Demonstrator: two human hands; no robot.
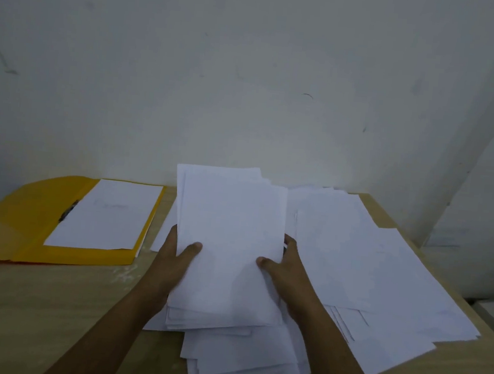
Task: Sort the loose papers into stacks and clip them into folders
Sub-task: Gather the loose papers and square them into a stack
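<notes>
Both hands (228,263) grip a paper stack (228,239) — yellow folder (24,225) lies open, left.

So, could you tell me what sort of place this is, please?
Probably a plain office or filing corner: a wooden table against a bare wall, an open yellow folder, and loose papers.

Two bare forearms enter from the bottom edge of the frame, one from the lower left of centre and one from the lower right, both narrowing toward the wrists near the middle. No sleeve, cuff, watch or band shows on either arm as far as the frame's lower edge (the upper arms lie outside the picture). The left hand (177,258) and the right hand (284,269) are ungloved, with short, unpainted nails on the thumbs; no rings show on the visible fingers.
</notes>
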